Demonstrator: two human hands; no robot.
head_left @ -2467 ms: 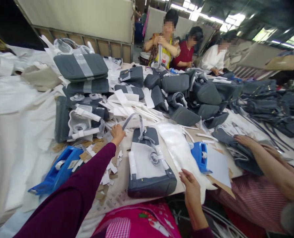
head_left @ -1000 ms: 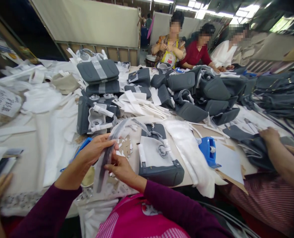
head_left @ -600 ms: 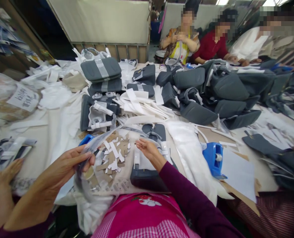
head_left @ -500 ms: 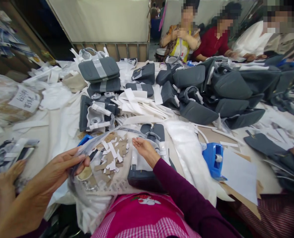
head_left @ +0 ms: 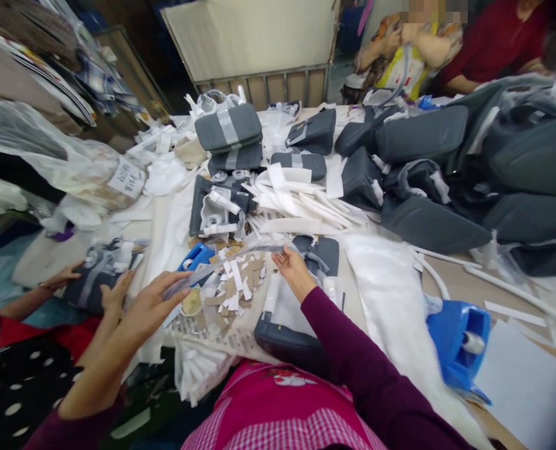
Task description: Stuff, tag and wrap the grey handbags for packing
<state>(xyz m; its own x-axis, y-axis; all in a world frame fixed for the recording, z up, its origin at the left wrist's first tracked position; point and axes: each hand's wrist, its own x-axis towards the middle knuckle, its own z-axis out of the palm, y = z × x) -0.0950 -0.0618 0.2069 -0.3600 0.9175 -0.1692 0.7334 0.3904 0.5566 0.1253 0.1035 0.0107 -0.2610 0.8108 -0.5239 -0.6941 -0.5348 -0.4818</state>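
My left hand (head_left: pixel 153 303) pinches one end of a long grey strap in a clear plastic sleeve (head_left: pixel 222 265). The strap stretches rightward over a heap of paper scraps (head_left: pixel 233 290) to my right hand (head_left: pixel 291 265), whose fingers close on its other end. Just beyond and under my right hand lies a grey bag (head_left: pixel 322 253) with white padding taped on it, its dark base (head_left: pixel 285 340) at the table's near edge. A blue tape dispenser (head_left: pixel 196 256) sits between my hands, partly hidden by the strap.
A second blue tape dispenser (head_left: pixel 460 340) and white paper lie at right. Stacked grey bags (head_left: pixel 228 128) and white strips (head_left: pixel 301 203) fill the middle, and a grey bag pile (head_left: pixel 428 219) the right. A co-worker's hands (head_left: pixel 62 278) hold a grey piece at left. Other people sit at the far end.
My left hand took up the plastic-sleeved strap and pulled it leftward. My right hand went from the near edge to the strap's far end by the bag. The view swung left.
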